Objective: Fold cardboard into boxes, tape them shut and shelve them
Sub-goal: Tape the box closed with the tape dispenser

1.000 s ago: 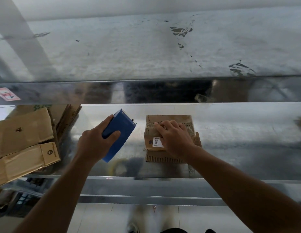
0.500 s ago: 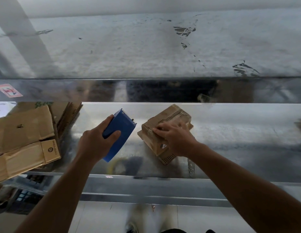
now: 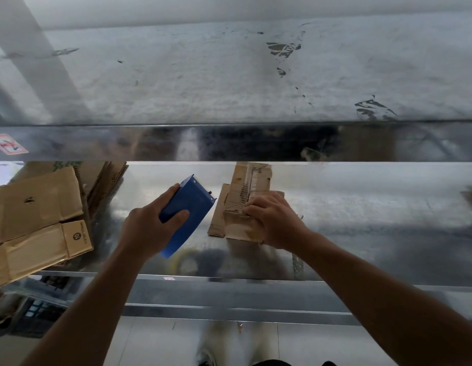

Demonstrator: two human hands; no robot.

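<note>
A small brown cardboard box (image 3: 249, 192) lies on the shiny metal table (image 3: 374, 233), long side running away from me, with a loose flap along its left. My right hand (image 3: 273, 219) rests on its near right part, fingers curled over the top edge. My left hand (image 3: 150, 228) grips a blue tape dispenser (image 3: 188, 215) just left of the box, held tilted above the table. The box's near right corner is hidden under my right hand.
Flattened cardboard pieces (image 3: 37, 220) are stacked at the table's left end. A metal shelf edge (image 3: 229, 142) runs across above the table, with a worn grey shelf surface (image 3: 229, 75) behind it. The floor and my feet show below the table's front edge.
My right hand has turned the box about a quarter turn, so its long side now points away from me. The left hand with the dispenser has stayed in place.
</note>
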